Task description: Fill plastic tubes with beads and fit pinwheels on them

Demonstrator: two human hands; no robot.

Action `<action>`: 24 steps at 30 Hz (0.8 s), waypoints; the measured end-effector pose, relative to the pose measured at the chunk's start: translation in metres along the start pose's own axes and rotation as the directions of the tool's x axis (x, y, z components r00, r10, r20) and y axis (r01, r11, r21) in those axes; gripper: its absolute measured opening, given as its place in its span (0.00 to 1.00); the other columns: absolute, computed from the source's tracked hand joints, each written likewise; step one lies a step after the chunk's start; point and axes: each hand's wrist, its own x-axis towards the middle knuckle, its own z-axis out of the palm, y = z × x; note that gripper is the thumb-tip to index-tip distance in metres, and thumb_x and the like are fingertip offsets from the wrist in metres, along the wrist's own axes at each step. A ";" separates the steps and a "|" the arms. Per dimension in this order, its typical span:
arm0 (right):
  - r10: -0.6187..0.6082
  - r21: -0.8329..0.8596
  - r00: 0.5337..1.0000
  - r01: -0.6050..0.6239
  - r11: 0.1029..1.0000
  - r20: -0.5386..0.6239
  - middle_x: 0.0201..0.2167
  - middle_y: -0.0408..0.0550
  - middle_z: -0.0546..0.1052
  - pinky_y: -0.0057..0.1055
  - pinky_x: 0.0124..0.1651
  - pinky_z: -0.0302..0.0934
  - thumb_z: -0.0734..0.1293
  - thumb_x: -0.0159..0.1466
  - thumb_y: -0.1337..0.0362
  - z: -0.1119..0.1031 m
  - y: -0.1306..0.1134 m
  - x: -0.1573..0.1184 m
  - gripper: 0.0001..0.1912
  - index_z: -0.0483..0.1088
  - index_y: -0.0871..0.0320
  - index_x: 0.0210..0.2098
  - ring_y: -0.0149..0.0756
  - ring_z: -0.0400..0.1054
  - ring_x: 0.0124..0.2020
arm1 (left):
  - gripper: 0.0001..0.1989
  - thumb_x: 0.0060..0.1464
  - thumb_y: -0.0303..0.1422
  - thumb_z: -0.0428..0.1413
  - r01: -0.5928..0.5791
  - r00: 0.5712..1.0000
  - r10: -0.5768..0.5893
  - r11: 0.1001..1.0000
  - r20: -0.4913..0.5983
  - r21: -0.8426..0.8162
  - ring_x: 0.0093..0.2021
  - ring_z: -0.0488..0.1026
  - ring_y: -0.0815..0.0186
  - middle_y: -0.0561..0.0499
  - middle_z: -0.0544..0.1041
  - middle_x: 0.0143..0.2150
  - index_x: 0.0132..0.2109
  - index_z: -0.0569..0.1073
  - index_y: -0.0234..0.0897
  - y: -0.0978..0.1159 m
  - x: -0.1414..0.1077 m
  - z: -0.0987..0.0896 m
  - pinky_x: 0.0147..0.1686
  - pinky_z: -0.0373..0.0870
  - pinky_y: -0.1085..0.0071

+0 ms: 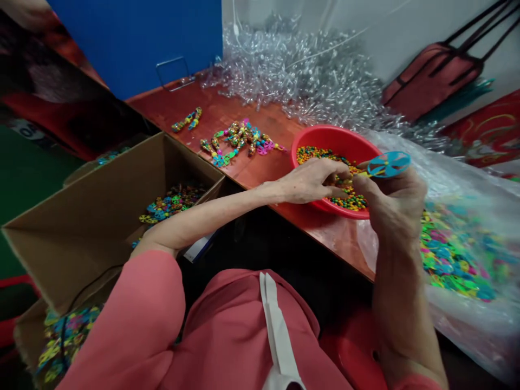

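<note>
From my head view, the largest thing I see is a reddish tabletop (266, 176) running diagonally from upper left to lower right. Along its back lies a big tangled heap of clear, shiny tubes (309, 70). To the right, a clear plastic bag (471, 187) holds flat pieces (450, 265) in green, blue, yellow and pink. At the left, below the tabletop's edge, stands an open cardboard box (60, 233) with more bright pieces inside. A red bag (430, 81) with dark straps is at the upper right.

On the tabletop, at the centre right, sits a round red bowl (353, 145). My right hand (394, 206) is at the bowl's right side, its thumb and fingers closed on a blue wheel (389, 164) with open spokes and a yellow stem; the wheel sits above the hand, over the bowl's right rim. My left hand (312, 181) reaches across the bowl from the left, its bent fingers close to the yellow stem; I cannot tell whether they grasp anything.

Left of the bowl lies a cluster of multicoloured bundles (238, 138), with a smaller bundle (187, 120) apart from it, farther left. Smallest of all are the beads (317, 154) in the bowl: yellow, orange and green.
</note>
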 end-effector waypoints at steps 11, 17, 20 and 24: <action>-0.016 -0.114 0.991 0.032 0.993 0.136 0.36 0.47 0.86 0.41 0.40 0.79 0.81 0.58 0.54 -0.003 -0.015 -0.007 0.12 0.85 0.45 0.41 0.39 0.80 0.31 | 0.15 0.54 0.42 0.63 -0.061 0.987 0.103 0.948 0.120 -0.311 0.30 0.62 0.67 0.55 0.66 0.27 0.31 0.76 0.34 -0.003 -0.017 -0.016 0.33 0.55 0.67; 0.023 -0.070 0.980 -0.009 0.998 0.195 0.33 0.48 0.85 0.37 0.39 0.78 0.82 0.56 0.53 -0.003 -0.023 -0.005 0.14 0.85 0.48 0.40 0.39 0.80 0.32 | 0.14 0.54 0.43 0.64 -0.039 0.985 0.080 0.965 0.152 -0.258 0.31 0.65 0.66 0.54 0.68 0.29 0.34 0.77 0.35 0.005 -0.020 -0.019 0.33 0.58 0.67; 0.000 0.008 0.955 -0.003 1.000 0.296 0.35 0.49 0.85 0.35 0.42 0.76 0.81 0.59 0.53 0.004 -0.026 0.002 0.13 0.85 0.51 0.41 0.36 0.79 0.34 | 0.12 0.55 0.40 0.63 0.010 0.988 0.022 0.980 0.153 -0.201 0.33 0.67 0.65 0.53 0.71 0.30 0.36 0.78 0.34 0.006 -0.023 -0.024 0.35 0.61 0.67; -0.039 0.044 0.925 0.024 0.999 0.377 0.34 0.46 0.83 0.31 0.41 0.73 0.79 0.61 0.50 0.023 -0.026 0.018 0.16 0.83 0.55 0.39 0.32 0.76 0.33 | 0.10 0.54 0.37 0.64 0.059 0.994 -0.045 0.988 0.100 -0.143 0.33 0.69 0.66 0.53 0.73 0.32 0.38 0.79 0.33 0.000 -0.025 -0.036 0.36 0.64 0.68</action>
